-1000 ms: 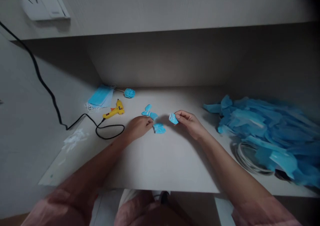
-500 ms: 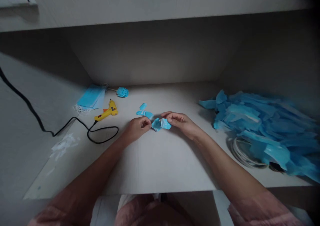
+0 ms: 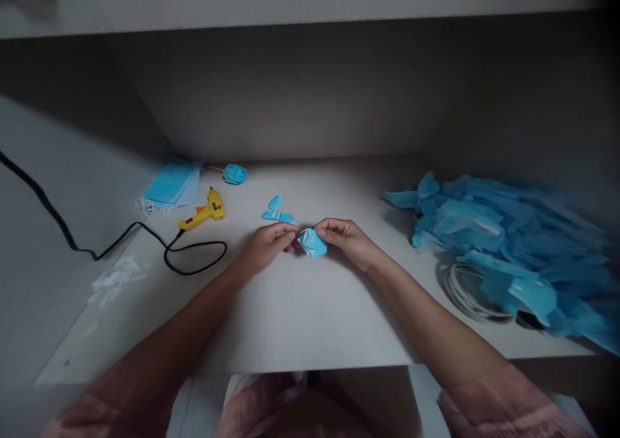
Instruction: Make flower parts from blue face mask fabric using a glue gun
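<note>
My left hand (image 3: 268,243) and my right hand (image 3: 345,238) meet at the middle of the pale desk (image 3: 300,309). Both pinch a small bunch of blue fabric pieces (image 3: 312,242) held between their fingertips, just above the surface. Just behind my left hand lie a few loose blue petal-shaped cut pieces (image 3: 277,210). A finished blue fabric rose (image 3: 235,174) on a stem lies at the back left.
A yellow glue gun (image 3: 204,210) with a looped black cord (image 3: 194,257) lies left of my hands. Behind it lies a stack of blue face masks (image 3: 173,185). A big heap of blue fabric strips (image 3: 504,238) covers a coiled white cable (image 3: 467,292) at right. White scraps (image 3: 113,280) lie far left.
My hands came together: the left picked up the blue piece from the desk and joined it to the piece in my right hand. The view shifted slightly down.
</note>
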`<state>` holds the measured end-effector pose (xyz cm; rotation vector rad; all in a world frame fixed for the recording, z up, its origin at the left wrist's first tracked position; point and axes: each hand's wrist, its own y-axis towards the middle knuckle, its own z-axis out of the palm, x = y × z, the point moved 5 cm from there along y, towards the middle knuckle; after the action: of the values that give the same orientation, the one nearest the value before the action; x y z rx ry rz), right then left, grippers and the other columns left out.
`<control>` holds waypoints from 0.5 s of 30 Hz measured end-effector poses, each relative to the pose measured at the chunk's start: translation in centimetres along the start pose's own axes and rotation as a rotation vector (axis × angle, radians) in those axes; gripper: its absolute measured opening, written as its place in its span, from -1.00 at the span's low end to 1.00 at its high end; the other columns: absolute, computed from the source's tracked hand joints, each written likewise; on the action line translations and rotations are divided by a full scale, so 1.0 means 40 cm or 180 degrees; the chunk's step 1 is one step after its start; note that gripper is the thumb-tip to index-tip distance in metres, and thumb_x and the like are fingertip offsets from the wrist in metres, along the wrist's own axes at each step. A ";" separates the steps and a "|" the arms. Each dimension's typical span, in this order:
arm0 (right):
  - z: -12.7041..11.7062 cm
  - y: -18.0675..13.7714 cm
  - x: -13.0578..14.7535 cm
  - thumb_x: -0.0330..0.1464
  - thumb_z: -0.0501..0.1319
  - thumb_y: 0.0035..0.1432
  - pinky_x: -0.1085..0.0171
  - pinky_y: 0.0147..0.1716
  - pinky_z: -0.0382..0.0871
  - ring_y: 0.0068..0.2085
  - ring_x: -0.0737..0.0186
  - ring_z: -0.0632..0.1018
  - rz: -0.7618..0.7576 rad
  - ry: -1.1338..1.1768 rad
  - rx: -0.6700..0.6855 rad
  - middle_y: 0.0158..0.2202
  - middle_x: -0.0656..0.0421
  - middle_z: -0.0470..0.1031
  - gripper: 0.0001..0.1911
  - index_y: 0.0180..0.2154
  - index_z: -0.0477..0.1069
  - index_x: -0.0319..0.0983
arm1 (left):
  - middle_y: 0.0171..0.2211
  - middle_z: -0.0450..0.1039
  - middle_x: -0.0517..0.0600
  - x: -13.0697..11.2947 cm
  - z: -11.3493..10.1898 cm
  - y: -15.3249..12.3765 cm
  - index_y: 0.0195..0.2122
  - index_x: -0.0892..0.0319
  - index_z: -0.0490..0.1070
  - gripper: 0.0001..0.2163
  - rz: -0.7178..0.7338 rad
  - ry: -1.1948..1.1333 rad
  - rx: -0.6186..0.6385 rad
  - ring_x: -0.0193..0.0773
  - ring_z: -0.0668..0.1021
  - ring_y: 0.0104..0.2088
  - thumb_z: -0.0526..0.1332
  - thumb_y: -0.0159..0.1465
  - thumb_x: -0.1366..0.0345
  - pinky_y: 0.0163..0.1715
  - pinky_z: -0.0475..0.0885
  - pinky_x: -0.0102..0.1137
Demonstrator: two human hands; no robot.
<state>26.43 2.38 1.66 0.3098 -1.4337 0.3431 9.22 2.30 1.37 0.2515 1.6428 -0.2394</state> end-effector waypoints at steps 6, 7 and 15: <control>-0.013 0.009 -0.005 -0.15 0.33 0.06 0.28 -0.26 0.29 -0.40 0.36 0.43 -0.0169 0.0301 -0.0181 -0.43 0.23 0.48 -0.73 -0.38 0.48 -0.25 | -0.45 0.52 0.02 -0.003 0.028 -0.014 -0.36 0.21 0.55 -0.81 -0.0198 0.0109 0.0352 -0.31 0.49 -0.42 0.24 0.19 0.19 -0.35 0.35 -0.42; -0.011 0.010 -0.006 -0.16 0.32 0.07 0.28 -0.26 0.29 -0.40 0.35 0.43 -0.0177 0.0316 -0.0173 -0.43 0.22 0.49 -0.73 -0.38 0.48 -0.25 | -0.47 0.51 0.02 -0.003 0.032 -0.016 -0.38 0.21 0.55 -0.81 -0.0213 0.0147 0.0367 -0.32 0.49 -0.43 0.24 0.19 0.20 -0.36 0.34 -0.42; 0.013 0.009 -0.010 -0.16 0.31 0.10 0.24 -0.20 0.31 -0.35 0.32 0.47 -0.0147 0.0317 -0.0072 -0.38 0.20 0.51 -0.76 -0.36 0.49 -0.22 | -0.58 0.46 -0.02 0.007 0.030 -0.015 -0.52 0.22 0.52 -0.81 -0.0317 0.0269 0.0056 -0.36 0.41 -0.54 0.24 0.15 0.24 -0.47 0.30 -0.44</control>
<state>25.76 2.49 1.34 0.3031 -1.3297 0.3005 10.14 1.39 1.01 0.1955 1.7400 -0.3225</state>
